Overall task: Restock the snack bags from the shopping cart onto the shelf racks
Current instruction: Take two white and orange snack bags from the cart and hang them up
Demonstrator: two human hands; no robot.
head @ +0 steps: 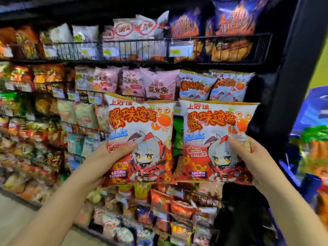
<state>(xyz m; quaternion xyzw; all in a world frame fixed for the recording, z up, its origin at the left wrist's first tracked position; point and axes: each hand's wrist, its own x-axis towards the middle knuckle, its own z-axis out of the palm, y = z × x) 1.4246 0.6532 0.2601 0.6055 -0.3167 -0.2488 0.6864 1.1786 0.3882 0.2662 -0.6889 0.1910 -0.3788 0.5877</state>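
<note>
White-orange, crab-printed snack bags (140, 125), upright

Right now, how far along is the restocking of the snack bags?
Done: matching white-and-orange crab-print foil bags already stand shelved. In hand: left hand grips the left-hand bag, right hand the right-hand bag, identical ones. Left: placing both; further stock to shelve cannot be judged.

White-orange crab-print bags (140, 139); pink bags (159, 84) behind.
</note>
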